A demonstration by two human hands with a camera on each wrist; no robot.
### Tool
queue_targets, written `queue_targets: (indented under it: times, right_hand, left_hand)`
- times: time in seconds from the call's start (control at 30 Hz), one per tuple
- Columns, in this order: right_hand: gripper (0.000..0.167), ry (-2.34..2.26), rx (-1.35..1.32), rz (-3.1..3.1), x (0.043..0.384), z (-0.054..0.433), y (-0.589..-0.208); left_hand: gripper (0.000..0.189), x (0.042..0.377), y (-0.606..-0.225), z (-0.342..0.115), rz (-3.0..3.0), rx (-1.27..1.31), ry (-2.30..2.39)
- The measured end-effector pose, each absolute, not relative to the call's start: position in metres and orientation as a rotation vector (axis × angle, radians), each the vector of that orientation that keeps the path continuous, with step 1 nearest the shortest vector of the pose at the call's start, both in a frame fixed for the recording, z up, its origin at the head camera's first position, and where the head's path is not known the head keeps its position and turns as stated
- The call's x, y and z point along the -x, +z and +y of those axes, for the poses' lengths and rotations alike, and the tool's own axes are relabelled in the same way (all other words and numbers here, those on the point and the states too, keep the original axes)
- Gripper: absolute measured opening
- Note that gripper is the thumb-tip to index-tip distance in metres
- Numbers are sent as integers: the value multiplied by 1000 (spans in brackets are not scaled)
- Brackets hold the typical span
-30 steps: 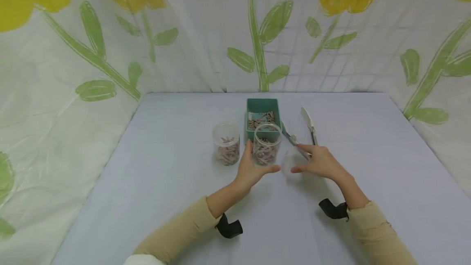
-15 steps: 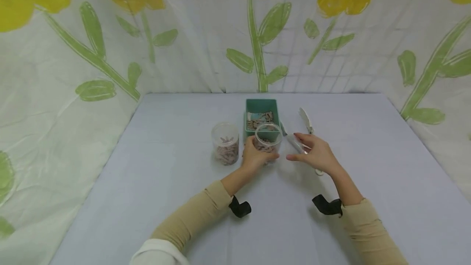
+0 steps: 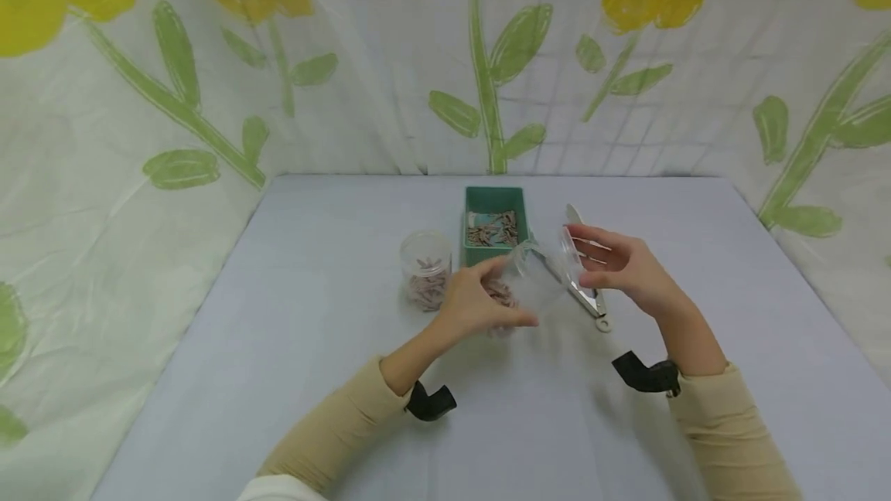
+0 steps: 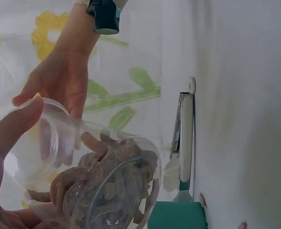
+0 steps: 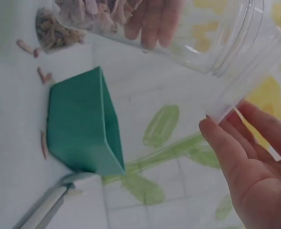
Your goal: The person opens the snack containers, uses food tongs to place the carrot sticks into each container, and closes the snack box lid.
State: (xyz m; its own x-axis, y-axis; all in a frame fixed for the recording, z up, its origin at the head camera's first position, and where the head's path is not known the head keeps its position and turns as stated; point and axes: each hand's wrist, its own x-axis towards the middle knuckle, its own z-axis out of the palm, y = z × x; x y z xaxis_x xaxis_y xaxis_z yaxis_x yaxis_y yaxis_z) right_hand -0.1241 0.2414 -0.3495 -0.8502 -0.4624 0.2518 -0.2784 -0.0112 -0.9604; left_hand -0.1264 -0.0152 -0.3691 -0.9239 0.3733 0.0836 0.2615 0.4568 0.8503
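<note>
My left hand [image 3: 473, 300] grips a clear plastic jar [image 4: 102, 157] holding strips of a brownish-pink food [image 4: 109, 176], whose exact kind I cannot tell. The jar is tilted, its mouth pointing right toward my other hand. My right hand [image 3: 629, 269] pinches a clear round lid [image 5: 226, 102] at its edge, close to the jar's mouth. In the right wrist view, fingers of the left hand show through the jar wall. A second clear jar [image 3: 426, 253] with similar strips stands upright on the table, left of the left hand.
Behind the hands stands a green rectangular bin [image 3: 494, 198] with more strips inside. A pair of tongs [image 3: 588, 301] lies spread beside it, partly behind the lid. Several loose strips [image 5: 44, 75] lie on the table near the bin. Painted flowers cover the backdrop.
My left hand has taken hold of the jar and tipped it to the right. My right hand has raised the lid from the table and turned it toward the jar's mouth.
</note>
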Motion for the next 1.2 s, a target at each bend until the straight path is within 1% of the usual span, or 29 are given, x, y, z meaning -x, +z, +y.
queue_targets:
  times: [0.13, 0.27, 0.37, 0.57, 0.63, 0.73, 0.83, 0.9, 0.97, 1.0, 1.1, 1.2]
  right_hand:
    - [69, -1816, 1066, 2046, 123, 237, -344]
    - [75, -1622, 1223, 2103, 118, 231, -340]
    - [79, -1549, 1292, 2108, 114, 228, -337]
    - [85, -1473, 1406, 2042, 106, 222, -330]
    - [86, -1438, 1465, 2021, 104, 221, -327]
    - [87, -1398, 1562, 1959, 102, 218, -322]
    - [87, -1378, 1650, 1893, 102, 214, -319]
    - [86, -1375, 1638, 1903, 102, 212, -317]
    - [84, -1392, 1588, 1948, 103, 212, -318]
    - [84, -1403, 1549, 1987, 104, 212, -318]
    - [80, -1453, 1379, 2119, 105, 212, -320]
    - [75, -1471, 1177, 2301, 103, 207, -321]
  left_hand:
    - [84, 118, -364, -21, 2582, -657, 1340]
    - [81, 114, -363, -26, 2510, -711, 1272]
    - [78, 112, -365, -31, 2405, -744, 1280]
    - [50, 113, -367, -41, 2048, -863, 1372]
    - [44, 114, -367, -43, 1866, -868, 1402]
    - [40, 115, -367, -44, 1632, -867, 1415]
    - [36, 114, -368, -45, 1535, -893, 1413]
    - [36, 112, -368, -46, 1561, -902, 1433]
    - [32, 109, -368, -46, 1670, -899, 1471]
    - [34, 107, -368, -46, 1742, -882, 1496]
    - [47, 100, -367, -43, 2075, -831, 1543]
    - [72, 93, -368, -37, 2458, -842, 1541]
